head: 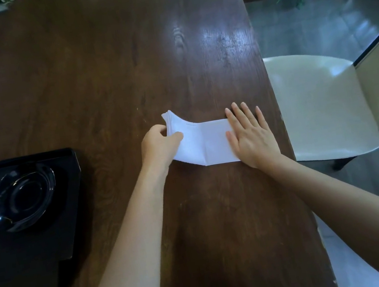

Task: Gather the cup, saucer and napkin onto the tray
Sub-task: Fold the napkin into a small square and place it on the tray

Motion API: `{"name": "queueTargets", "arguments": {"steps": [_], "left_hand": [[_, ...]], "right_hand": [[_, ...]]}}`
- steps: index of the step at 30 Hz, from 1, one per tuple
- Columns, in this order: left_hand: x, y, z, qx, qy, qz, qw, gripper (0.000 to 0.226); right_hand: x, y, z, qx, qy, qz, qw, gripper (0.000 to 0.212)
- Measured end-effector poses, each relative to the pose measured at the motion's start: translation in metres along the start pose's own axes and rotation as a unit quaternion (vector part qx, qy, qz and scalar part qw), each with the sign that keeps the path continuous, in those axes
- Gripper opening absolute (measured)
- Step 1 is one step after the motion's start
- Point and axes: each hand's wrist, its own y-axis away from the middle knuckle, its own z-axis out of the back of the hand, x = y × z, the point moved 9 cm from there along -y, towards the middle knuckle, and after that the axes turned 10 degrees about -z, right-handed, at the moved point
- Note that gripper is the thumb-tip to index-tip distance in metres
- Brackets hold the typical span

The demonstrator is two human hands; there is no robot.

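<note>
Lying between both hands, napkin (pixel 202 142) is pinched by left (pixel 159 148), flat-pressed by right (pixel 250 136).

A dark brown wooden bench (pixel 98 65) with visible grain carries the things. A black tray (pixel 39 258) sits at its left edge, and a white folded napkin (pixel 206 145) lies near the right edge, its right part flat on the wood and its left end lifted.

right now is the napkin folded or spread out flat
Folded. The napkin shows stacked layers at its lifted left end, pinched by the left hand; the right hand presses its other end to the table.
</note>
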Motion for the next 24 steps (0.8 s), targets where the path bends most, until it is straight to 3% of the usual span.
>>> {"name": "queueTargets", "arguments": {"steps": [5, 8, 11, 14, 15, 19, 24], "left_hand": [[-0.047, 0.029, -0.014, -0.061, -0.043, -0.119, 0.990, 0.013], [-0.064, 0.043, -0.035, -0.087, -0.088, -0.157, 0.980, 0.022], [-0.074, 0.053, -0.060, -0.108, -0.117, -0.179, 0.971, 0.028], [-0.080, 0.057, -0.089, -0.104, -0.140, -0.193, 0.965, 0.029], [-0.080, 0.057, -0.098, -0.103, -0.146, -0.194, 0.965, 0.028], [-0.075, 0.062, -0.124, -0.108, -0.139, -0.193, 0.965, 0.034], [-0.063, 0.072, -0.144, -0.097, -0.129, -0.212, 0.964, 0.040]], "right_hand": [[-0.001, -0.003, -0.004, 0.029, -0.011, 0.007, 1.000, 0.057], [-0.008, -0.013, -0.003, 0.110, -0.137, -0.003, 0.984, 0.053], [-0.024, -0.025, 0.016, 0.170, -0.377, -0.061, 0.908, 0.040], [-0.034, -0.037, 0.043, 0.163, -0.495, -0.082, 0.849, 0.034], [-0.034, -0.042, 0.048, 0.165, -0.493, -0.078, 0.850, 0.032], [-0.033, -0.056, 0.049, 0.157, -0.363, -0.045, 0.917, 0.018], [-0.041, -0.054, 0.040, 0.139, -0.327, -0.031, 0.934, 0.017]]}}
